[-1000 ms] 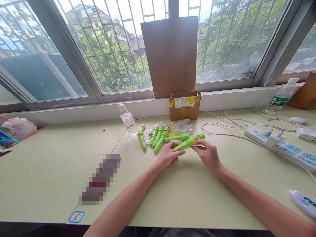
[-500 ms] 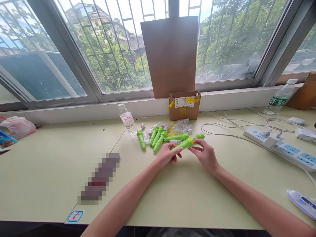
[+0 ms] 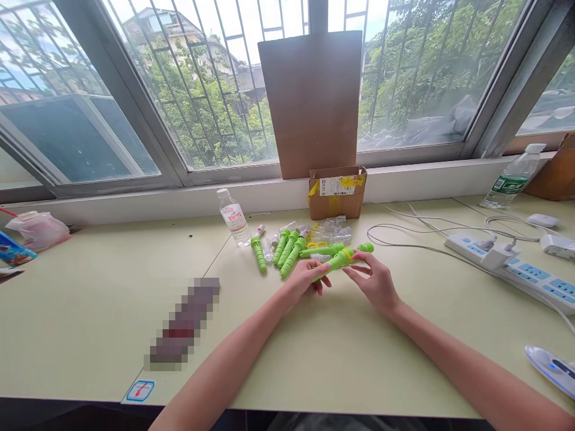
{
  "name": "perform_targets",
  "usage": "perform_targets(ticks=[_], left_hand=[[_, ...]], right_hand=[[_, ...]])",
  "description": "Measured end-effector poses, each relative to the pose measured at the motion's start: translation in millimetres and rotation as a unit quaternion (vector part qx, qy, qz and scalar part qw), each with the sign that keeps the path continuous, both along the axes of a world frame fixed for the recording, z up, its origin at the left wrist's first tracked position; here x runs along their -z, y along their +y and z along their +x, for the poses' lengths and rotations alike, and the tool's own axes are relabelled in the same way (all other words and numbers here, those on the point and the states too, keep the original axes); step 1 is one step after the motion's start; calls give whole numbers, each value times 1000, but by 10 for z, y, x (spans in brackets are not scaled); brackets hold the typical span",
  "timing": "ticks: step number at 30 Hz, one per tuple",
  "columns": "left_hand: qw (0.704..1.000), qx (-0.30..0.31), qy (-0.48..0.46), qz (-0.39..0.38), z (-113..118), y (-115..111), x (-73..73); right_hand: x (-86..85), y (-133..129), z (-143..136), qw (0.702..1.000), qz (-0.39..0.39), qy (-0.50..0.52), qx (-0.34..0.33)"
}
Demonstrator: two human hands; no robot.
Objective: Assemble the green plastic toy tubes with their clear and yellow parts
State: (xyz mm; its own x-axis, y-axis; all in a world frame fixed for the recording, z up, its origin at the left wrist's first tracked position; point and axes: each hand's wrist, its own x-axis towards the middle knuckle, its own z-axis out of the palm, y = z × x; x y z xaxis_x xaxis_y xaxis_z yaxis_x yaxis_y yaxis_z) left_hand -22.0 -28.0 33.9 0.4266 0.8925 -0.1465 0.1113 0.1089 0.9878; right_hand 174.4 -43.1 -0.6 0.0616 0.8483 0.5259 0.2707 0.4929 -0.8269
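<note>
Thumb higher on the green tube (image 3: 335, 262) than a second ago, the left hand (image 3: 300, 281), centre frame, has fingers pinching its lower part, seemingly leaving the yellow ring (image 3: 348, 254) exposed; just right, the right hand (image 3: 378, 282) keeps fingers slightly parted, contact impossible to tell!

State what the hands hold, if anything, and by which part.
The left hand holds a green tube by its nearer end. The right hand is at the yellow ring near its other end; whether it grips there cannot be told.
</note>
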Motion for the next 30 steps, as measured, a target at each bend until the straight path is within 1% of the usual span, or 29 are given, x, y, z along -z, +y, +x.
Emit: perform_targets(ticks=[4, 8, 13, 15, 19, 20, 24, 30], left_hand=[[999, 21, 30, 6, -1, 7, 19], [998, 29, 44, 30, 13, 1, 34], [997, 36, 57, 36, 33, -9, 14], [996, 22, 77, 48, 46, -25, -8], [986, -36, 120, 108, 68, -73, -59], [987, -35, 121, 104, 69, -84, -67], [995, 9, 86, 42, 58, -99, -57], [997, 23, 60, 42, 29, -55, 3]], right_hand=[[2, 4, 10, 1000, 17, -7, 2], [6, 13, 33, 1000, 16, 4, 12], [3, 17, 37, 1000, 16, 12, 20], [-1, 18, 35, 1000, 15, 16, 21], [-21, 12, 30, 1000, 22, 14, 14], [-27, 8, 28, 1000, 25, 12, 10], [-35, -7, 14, 1000, 21, 6, -12], [-22, -8, 15, 1000, 10, 4, -17]])
